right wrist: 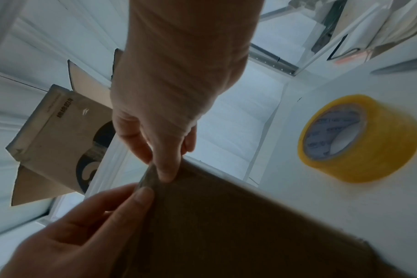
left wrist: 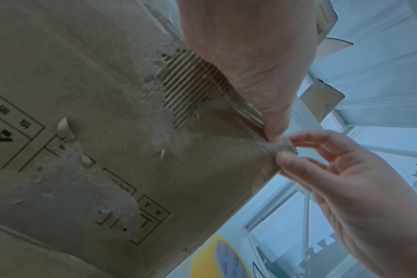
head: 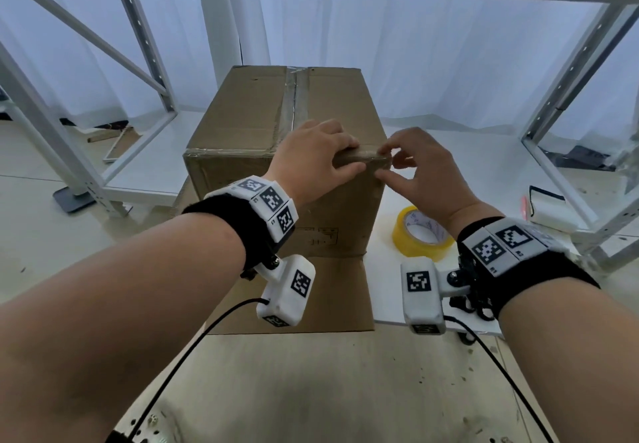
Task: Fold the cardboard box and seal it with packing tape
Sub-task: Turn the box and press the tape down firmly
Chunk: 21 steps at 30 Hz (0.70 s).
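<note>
Cardboard box (head: 276, 124) upright on the white surface (head: 449, 152), top seam already taped, both my hands at its near right top corner.

My left hand (head: 311, 162) grips the top edge, thumb on the front face; my right hand (head: 422, 173) pinches a strip of clear tape (head: 370, 160) at the corner. The head view alone shows the taped seam. The left wrist view shows torn paper baring corrugation (left wrist: 188, 90) beneath my thumb. The right wrist view shows the yellow packing tape roll (right wrist: 360, 137) lying just beside the box, and a smaller printed carton (right wrist: 60, 135) beyond.
</note>
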{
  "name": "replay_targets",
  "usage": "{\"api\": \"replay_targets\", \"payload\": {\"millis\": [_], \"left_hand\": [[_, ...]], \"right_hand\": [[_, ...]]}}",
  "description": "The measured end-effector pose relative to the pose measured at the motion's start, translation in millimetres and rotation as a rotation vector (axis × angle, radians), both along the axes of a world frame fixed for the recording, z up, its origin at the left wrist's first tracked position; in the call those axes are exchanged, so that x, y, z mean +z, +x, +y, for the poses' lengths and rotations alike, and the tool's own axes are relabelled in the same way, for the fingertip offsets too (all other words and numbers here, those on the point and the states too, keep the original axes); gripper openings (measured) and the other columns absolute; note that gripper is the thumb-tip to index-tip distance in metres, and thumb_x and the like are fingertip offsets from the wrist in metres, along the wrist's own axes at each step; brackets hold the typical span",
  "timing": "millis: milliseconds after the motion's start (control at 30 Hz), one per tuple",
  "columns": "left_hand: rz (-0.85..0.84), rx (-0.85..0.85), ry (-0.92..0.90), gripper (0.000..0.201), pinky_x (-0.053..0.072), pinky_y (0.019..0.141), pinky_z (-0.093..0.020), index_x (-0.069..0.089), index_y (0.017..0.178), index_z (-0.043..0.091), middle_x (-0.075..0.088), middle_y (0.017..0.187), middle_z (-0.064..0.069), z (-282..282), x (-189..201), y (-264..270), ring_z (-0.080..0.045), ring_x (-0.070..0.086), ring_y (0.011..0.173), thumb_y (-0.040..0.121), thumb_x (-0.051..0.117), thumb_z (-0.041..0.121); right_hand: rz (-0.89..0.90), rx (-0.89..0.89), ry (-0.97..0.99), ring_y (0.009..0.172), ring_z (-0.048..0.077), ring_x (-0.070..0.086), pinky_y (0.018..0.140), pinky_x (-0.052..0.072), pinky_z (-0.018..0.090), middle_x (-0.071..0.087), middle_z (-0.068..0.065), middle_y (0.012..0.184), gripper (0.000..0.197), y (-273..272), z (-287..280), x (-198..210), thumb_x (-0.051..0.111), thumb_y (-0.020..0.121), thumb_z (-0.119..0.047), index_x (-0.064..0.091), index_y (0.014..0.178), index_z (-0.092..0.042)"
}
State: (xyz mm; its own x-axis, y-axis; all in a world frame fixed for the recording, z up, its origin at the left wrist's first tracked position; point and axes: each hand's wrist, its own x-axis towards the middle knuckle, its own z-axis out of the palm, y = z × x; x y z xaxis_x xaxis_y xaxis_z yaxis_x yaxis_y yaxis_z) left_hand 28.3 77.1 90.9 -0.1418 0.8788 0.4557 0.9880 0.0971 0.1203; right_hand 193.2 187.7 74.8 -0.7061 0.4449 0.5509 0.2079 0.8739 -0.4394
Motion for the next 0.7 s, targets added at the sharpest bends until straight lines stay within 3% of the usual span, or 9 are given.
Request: {"api": "replay_targets", "payload": {"millis": [67, 200, 300, 367, 433, 567, 700], "left_hand": [[-0.001, -0.007, 0.014, 0.043, 0.033, 0.083, -0.022, 0.061, 0.122, 0.025, 0.058, 0.109, 0.007, 0, 0, 1, -0.014, 0.050, 0.103, 0.089, 0.052, 0.052], [-0.006, -0.013, 0.025, 0.042, 0.032, 0.082, -0.021, 0.062, 0.120, 0.026, 0.058, 0.107, 0.007, 0, 1, 0, -0.013, 0.050, 0.102, 0.089, 0.052, 0.051], [-0.008, -0.012, 0.019, 0.042, 0.031, 0.084, -0.021, 0.062, 0.120, 0.026, 0.058, 0.108, 0.007, 0, 1, 0, -0.014, 0.049, 0.105, 0.089, 0.052, 0.051], [-0.006, -0.013, 0.013, 0.042, 0.032, 0.086, -0.023, 0.062, 0.121, 0.026, 0.058, 0.109, 0.006, -1, 0, 0, -0.016, 0.050, 0.106, 0.088, 0.053, 0.051], [-0.002, -0.010, 0.006, 0.042, 0.034, 0.089, -0.025, 0.062, 0.121, 0.026, 0.058, 0.109, 0.005, -1, 1, 0, -0.017, 0.050, 0.107, 0.089, 0.053, 0.050], [0.014, -0.013, -0.003, 0.041, 0.036, 0.088, -0.027, 0.062, 0.122, 0.025, 0.058, 0.107, 0.004, -3, 2, 2, -0.017, 0.050, 0.104, 0.089, 0.052, 0.049], [0.035, 0.009, 0.001, 0.041, 0.036, 0.085, -0.026, 0.061, 0.123, 0.025, 0.058, 0.107, 0.005, -3, 0, 3, -0.016, 0.050, 0.103, 0.091, 0.051, 0.048]], "right_hand": [[0.058, 0.008, -0.081, 0.078, 0.014, 0.057, 0.073, 0.049, 0.012, 0.055, 0.000, 0.097, 0.020, -4, 3, 3, 0.077, 0.078, -0.013, 0.065, 0.093, -0.008], [0.148, -0.035, -0.189, 0.077, 0.011, 0.056, 0.072, 0.051, 0.023, 0.052, 0.000, 0.097, 0.020, -9, 5, -3, 0.078, 0.076, -0.015, 0.066, 0.089, -0.009], [0.055, -0.074, -0.086, 0.100, 0.020, 0.050, 0.086, 0.048, 0.031, 0.047, 0.008, 0.112, 0.027, -11, 3, -18, 0.069, 0.083, -0.017, 0.057, 0.105, -0.007], [-0.067, -0.052, -0.032, 0.121, 0.029, 0.042, 0.103, 0.039, 0.041, 0.042, 0.014, 0.132, 0.043, -11, 4, -26, 0.067, 0.084, -0.020, 0.052, 0.122, -0.009], [-0.137, -0.016, -0.040, 0.134, 0.030, 0.033, 0.111, 0.030, 0.043, 0.034, 0.011, 0.147, 0.055, -10, 4, -25, 0.069, 0.084, -0.020, 0.046, 0.133, -0.013], [-0.286, 0.011, 0.002, 0.144, 0.025, 0.023, 0.115, 0.024, 0.043, 0.022, 0.002, 0.158, 0.082, -5, 5, -16, 0.078, 0.076, -0.022, 0.033, 0.145, -0.021], [-0.192, 0.010, -0.031, 0.142, 0.019, 0.029, 0.116, 0.025, 0.041, 0.041, 0.001, 0.148, 0.065, -6, 9, -5, 0.073, 0.081, -0.025, 0.046, 0.140, -0.022]]}}
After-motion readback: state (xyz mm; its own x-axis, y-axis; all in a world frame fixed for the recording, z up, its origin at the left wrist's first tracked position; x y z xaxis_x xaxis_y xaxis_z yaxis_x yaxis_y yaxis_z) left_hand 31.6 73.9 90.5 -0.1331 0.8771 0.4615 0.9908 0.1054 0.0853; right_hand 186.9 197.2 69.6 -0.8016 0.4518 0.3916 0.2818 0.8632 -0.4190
